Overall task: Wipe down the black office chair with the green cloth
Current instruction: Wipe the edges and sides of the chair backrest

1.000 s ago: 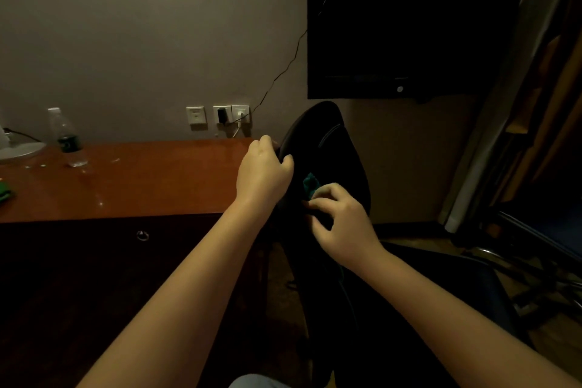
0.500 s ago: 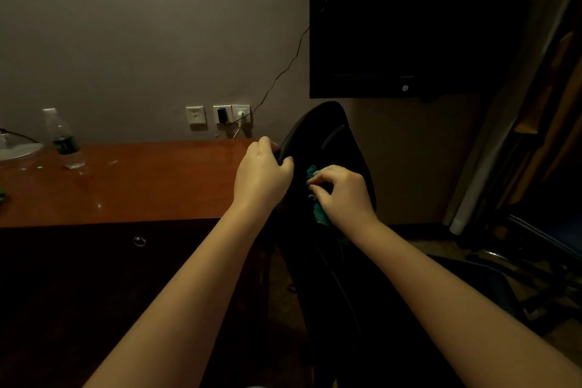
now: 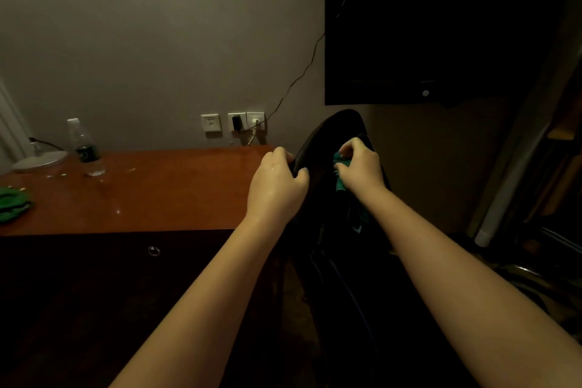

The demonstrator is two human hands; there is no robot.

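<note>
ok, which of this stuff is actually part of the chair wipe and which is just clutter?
In the job:
black office chair
green cloth, held against the backrest by the right hand
left hand, gripping the backrest edge

Lying about:
water bottle
lamp base
green bundle at the desk's left edge
desk
wall sockets
dark screen

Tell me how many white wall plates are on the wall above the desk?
3, in a row above the desk: the left plate stands apart; the middle plate, with a black plug, adjoins the right plate, with a white cable. The black office chair may hide more.
</note>
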